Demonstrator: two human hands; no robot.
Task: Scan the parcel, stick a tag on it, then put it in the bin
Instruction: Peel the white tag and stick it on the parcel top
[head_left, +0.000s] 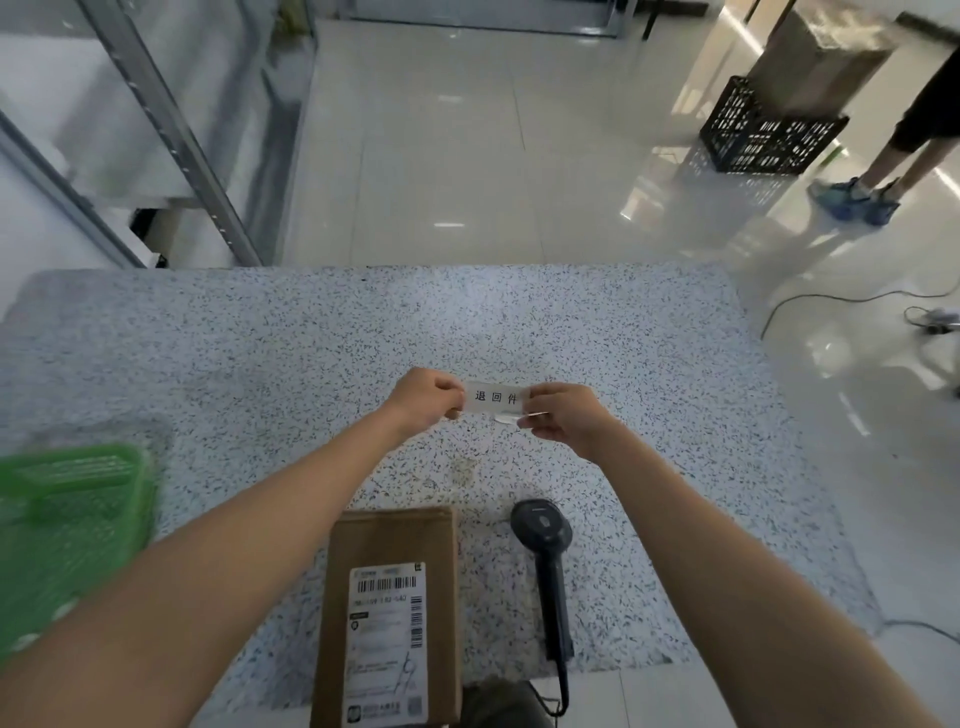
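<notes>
A brown cardboard parcel (389, 540) with a white shipping label (387, 644) lies flat at the table's near edge, between my forearms. A black handheld scanner (543, 540) lies just right of it, its cable running off the near edge. Above the table's middle, my left hand (423, 397) and my right hand (563, 415) each pinch one end of a small white tag (496, 397) with three printed characters. A thin strip of backing shows under the tag by my right fingers. A green plastic bin (72, 519) stands at the table's left edge.
The speckled table (260, 374) ends a little beyond my hands. Metal shelving (171, 124) rises at the back left. On the tiled floor at the right stand a black crate (769, 135) holding a cardboard box, a person's legs (893, 166), and loose cables (852, 299).
</notes>
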